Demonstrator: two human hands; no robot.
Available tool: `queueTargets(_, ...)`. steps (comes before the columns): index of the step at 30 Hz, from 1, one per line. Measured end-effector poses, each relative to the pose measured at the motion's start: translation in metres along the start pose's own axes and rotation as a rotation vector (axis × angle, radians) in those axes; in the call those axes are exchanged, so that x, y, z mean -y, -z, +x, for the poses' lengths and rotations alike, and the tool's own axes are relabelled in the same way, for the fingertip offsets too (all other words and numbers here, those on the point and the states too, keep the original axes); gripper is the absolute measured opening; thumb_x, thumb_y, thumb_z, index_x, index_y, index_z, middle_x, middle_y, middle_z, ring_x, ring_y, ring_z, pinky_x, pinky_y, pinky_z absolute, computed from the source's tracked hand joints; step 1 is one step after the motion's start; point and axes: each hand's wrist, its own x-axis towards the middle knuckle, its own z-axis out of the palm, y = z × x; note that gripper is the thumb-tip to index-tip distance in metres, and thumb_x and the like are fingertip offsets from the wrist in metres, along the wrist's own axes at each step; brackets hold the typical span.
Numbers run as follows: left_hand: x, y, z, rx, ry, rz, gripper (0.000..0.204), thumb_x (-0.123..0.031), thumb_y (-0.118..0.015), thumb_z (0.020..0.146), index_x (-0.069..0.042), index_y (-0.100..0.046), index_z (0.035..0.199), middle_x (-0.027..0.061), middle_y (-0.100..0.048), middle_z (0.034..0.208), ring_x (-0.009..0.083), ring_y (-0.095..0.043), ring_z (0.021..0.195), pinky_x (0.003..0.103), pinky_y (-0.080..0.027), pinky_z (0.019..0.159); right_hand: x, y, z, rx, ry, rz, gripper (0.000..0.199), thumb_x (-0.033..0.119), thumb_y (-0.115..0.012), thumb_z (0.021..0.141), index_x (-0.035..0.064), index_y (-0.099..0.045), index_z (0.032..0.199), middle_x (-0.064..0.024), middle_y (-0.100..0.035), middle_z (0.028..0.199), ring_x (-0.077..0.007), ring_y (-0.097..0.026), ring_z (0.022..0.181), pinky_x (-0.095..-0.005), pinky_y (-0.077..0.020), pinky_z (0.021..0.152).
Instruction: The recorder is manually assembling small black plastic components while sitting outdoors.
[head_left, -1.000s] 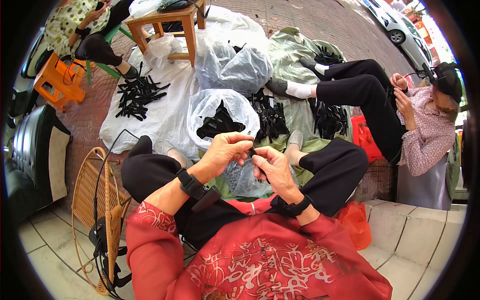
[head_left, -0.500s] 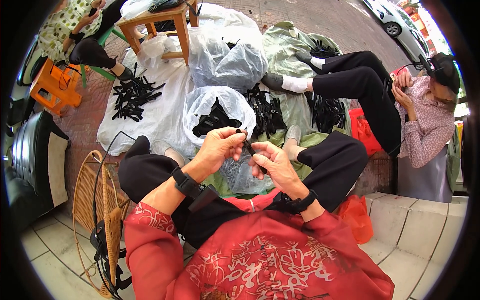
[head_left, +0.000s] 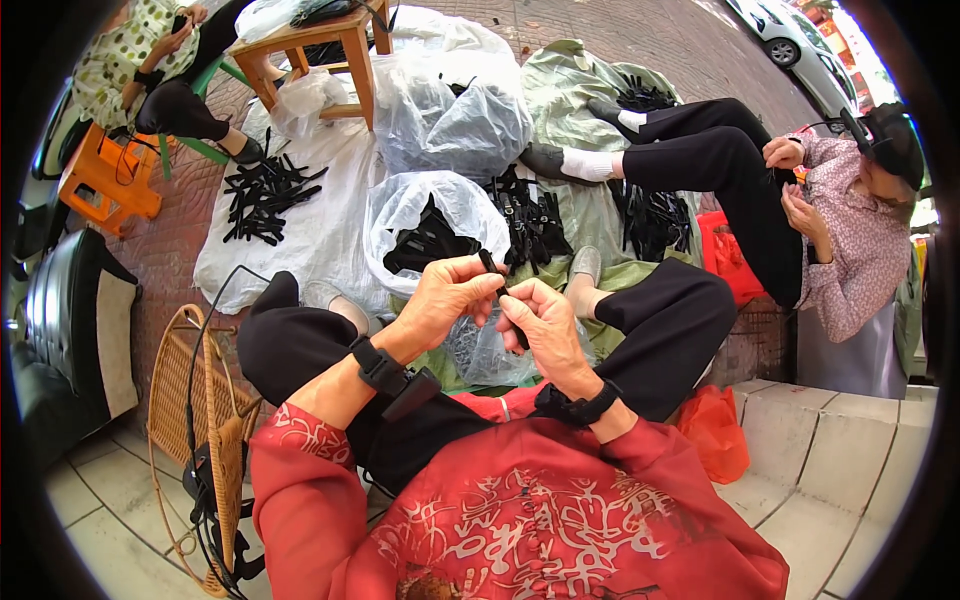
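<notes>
Slim black plastic strip (head_left: 492,272), rigid and matte, pinched upright between closed fingertips of left hand (head_left: 447,300) and right hand (head_left: 543,322), above crinkled translucent bag (head_left: 400,210) of similar pieces.

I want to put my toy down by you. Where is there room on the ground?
Bare brick lies between the orange stool and the white sheet. Pale tiles are free at the right, past the red bag. It is crowded ahead of the hands: the open bag and heaps of black strips.
</notes>
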Motion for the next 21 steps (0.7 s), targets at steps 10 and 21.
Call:
queueTargets(10, 0.010, -0.001, -0.002, -0.013, -0.026, -0.020, 0.011, -0.012, -0.055, 0.082, -0.004, -0.056, 0.090, 0.0035, -0.059, 0.074, 0.0114, -0.056, 0.066, 0.025, -0.047, 0.059, -0.007, -0.005, 0.008, -0.091, 0.137, -0.013, 0.016, 0.015, -0.054, 0.084, 0.0005, -0.050, 0.090, -0.0045, -0.059, 0.069, -0.0062, -0.054, 0.056, -0.0171, -0.0421, 0.049)
queueTargets(21, 0.011, -0.003, -0.002, -0.030, -0.042, -0.066, 0.008, -0.011, -0.051, 0.084, -0.004, -0.048, 0.088, 0.0074, -0.059, 0.078, 0.0130, -0.058, 0.063, 0.024, -0.047, 0.054, 0.010, 0.021, 0.008, -0.121, 0.153, -0.310, 0.018, 0.010, -0.056, 0.081, -0.0015, -0.052, 0.094, -0.0048, -0.059, 0.076, -0.0078, -0.055, 0.064, -0.0198, -0.0446, 0.054)
